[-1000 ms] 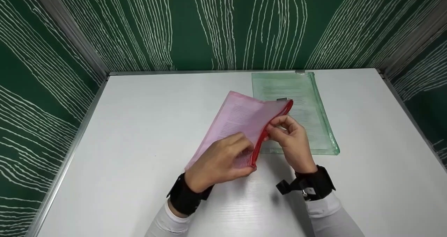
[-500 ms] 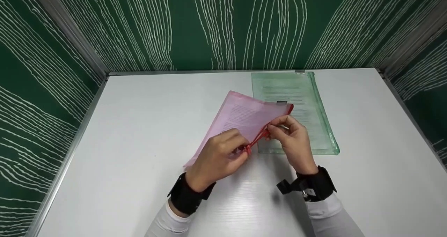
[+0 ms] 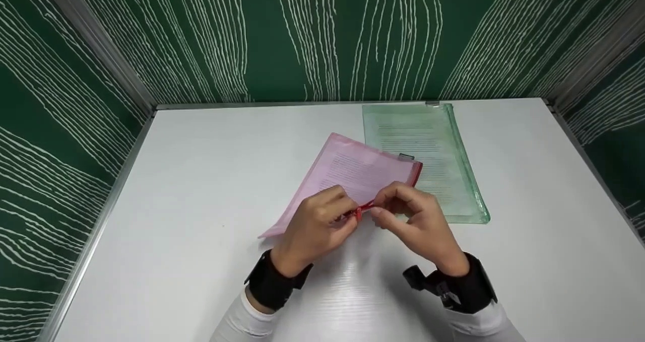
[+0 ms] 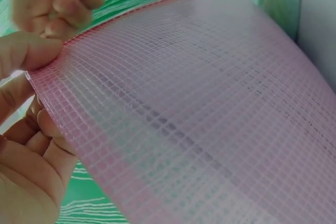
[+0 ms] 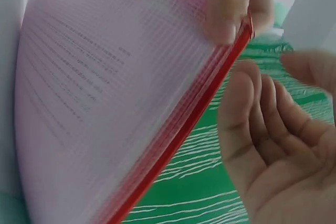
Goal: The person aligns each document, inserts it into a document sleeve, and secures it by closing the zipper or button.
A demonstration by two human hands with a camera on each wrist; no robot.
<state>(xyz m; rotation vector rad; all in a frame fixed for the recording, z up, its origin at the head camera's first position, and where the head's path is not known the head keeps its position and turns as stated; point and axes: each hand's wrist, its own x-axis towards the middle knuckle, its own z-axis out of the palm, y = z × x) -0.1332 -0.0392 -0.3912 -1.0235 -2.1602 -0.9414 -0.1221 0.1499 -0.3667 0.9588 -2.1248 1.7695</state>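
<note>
My left hand (image 3: 320, 226) pinches the near corner of a pink mesh zipper pouch (image 3: 358, 168) between thumb and fingers. Lines of print show through the pouch, which is lifted and tilted off the table on this side. Its red zipper edge (image 5: 178, 135) runs away from the pinched corner in the right wrist view. Close to that corner is my right hand (image 3: 423, 221), its fingers bent loosely and the thumb apart from them. In the right wrist view a gap separates the right hand from the red edge. The left wrist view shows the pouch's mesh side.
A green mesh zipper pouch (image 3: 428, 130) with printed paper inside lies on the white table (image 3: 211, 181), partly under the pink one. Green panels (image 3: 347, 40) with white wavy lines stand behind and at both sides.
The left hand has moved from the pouch's side to pinch its red-edged corner. The right hand has let go of the zipper edge and come nearer and left. The pouch's far right corner has dropped.
</note>
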